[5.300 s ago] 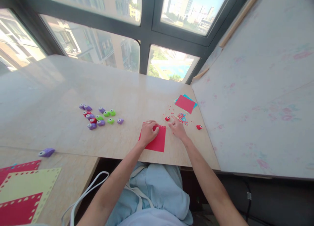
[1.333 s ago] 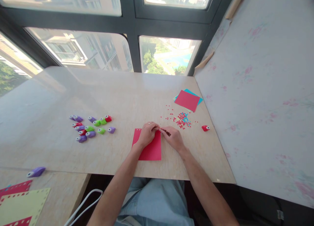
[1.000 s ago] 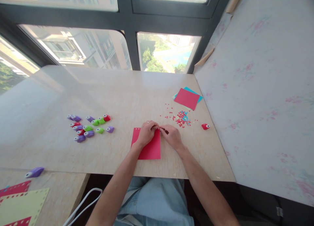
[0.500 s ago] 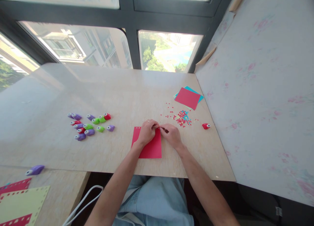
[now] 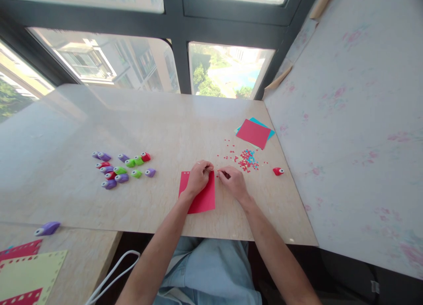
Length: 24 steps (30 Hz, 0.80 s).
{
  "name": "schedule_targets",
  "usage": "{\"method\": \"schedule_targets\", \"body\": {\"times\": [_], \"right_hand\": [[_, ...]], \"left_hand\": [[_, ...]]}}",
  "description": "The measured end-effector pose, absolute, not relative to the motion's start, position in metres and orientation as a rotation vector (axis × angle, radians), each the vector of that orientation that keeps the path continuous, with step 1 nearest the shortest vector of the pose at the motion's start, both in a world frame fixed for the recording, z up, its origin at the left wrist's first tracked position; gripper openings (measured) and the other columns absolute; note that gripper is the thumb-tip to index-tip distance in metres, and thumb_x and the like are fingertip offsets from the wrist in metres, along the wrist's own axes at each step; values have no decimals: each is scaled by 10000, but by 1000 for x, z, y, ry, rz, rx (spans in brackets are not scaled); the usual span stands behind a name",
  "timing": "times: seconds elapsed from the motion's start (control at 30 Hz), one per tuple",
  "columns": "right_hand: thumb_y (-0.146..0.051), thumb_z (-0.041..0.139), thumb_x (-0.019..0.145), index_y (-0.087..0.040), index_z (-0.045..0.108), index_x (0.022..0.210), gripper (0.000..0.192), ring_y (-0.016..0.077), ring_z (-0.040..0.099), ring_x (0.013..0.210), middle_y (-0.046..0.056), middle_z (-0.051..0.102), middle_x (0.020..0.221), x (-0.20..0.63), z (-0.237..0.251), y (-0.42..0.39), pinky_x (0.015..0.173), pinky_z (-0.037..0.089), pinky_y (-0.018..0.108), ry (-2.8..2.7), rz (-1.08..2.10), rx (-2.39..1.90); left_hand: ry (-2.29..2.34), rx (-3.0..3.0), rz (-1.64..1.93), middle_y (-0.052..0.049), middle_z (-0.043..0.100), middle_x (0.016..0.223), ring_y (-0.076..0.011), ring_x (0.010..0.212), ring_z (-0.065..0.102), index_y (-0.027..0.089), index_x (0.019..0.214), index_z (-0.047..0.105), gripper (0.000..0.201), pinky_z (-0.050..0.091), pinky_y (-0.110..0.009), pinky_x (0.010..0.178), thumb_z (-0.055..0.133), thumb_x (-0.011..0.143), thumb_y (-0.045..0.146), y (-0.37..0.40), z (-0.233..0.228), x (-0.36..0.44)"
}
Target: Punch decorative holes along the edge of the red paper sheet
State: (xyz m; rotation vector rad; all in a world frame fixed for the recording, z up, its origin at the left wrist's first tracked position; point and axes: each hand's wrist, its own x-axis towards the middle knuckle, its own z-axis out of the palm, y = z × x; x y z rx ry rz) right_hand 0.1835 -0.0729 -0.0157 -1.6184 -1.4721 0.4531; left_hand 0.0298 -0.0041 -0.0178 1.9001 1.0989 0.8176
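Note:
A sheet of red paper (image 5: pixel 202 200), with small holes along its top edge, lies in front of me near the table's edge. My left hand (image 5: pixel 199 177) rests over it, the fingers closed on its upper right corner. Just to the right, apart from the paper, is my right hand (image 5: pixel 233 180), thumb and fingertips pinched together. A tiny red bit shows by those fingertips; whether they grip it is unclear. Beyond the right hand lies a pile of small red, blue and pale paper cutouts (image 5: pixel 247 159), with a few scattered around it.
Several purple, green and red craft punches (image 5: pixel 121 178) stand at left. One red punch (image 5: pixel 278 171) is at right by the wall, and a purple punch (image 5: pixel 48 228) sits at lower left near punched yellow paper (image 5: pixel 33 274). Red and blue sheets (image 5: pixel 254 134) are stacked at back right.
My right hand has drawn slightly right, away from the paper's corner and my left fingers. The red sheet's right edge has shifted a little left. My left hand stays nearly in place.

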Motion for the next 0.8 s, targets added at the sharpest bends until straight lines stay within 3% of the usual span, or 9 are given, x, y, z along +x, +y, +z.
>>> {"method": "schedule_targets", "body": {"times": [0.07,0.2,0.37,0.5,0.67,0.8], "right_hand": [[-328,555,842,-182,633,861,166,159,586,604,34,646,720,189,-15,-72,603,466,284,-1200,523,-1565],[-417,599,822,-186,486,1096,376,96,488,443,-32,597,703,208,-12,-73,439,390,215,-571,521,-1409],[-456,665,786,-164,521,925,354,76,456,456,-42,551,634,219,-8,-80,446,399,198,-466,452,-1365],[-500,687,780,-161,544,923,395,83,454,444,-44,543,625,214,-7,-82,432,389,206,-491,491,-1383],[-567,627,849,-179,472,712,440,84,451,454,-30,514,602,217,-9,-82,447,375,211,-533,431,-1414],[-561,571,884,-183,484,746,411,103,459,478,-24,512,611,231,-10,-89,487,396,228,-598,241,-1498]], "left_hand": [[1106,1876,837,-40,660,851,-100,777,550,169,879,629,192,439,-223,742,471,913,273,-4,-20,30],[1113,1838,853,-43,675,877,-95,777,559,172,940,645,238,441,-224,757,470,938,332,-4,-21,29],[1122,1867,819,-41,679,893,-102,790,557,174,930,657,257,423,-228,758,480,942,360,-5,-14,29],[1110,1920,795,-40,675,882,-101,778,551,168,900,663,251,432,-232,770,484,939,341,-5,-11,29],[1085,1942,827,-44,678,866,-105,775,560,169,892,666,243,450,-236,770,495,929,336,-5,-14,29],[1085,1886,853,-45,687,864,-100,758,563,170,882,668,259,463,-235,760,491,925,354,-4,-15,29]]}}
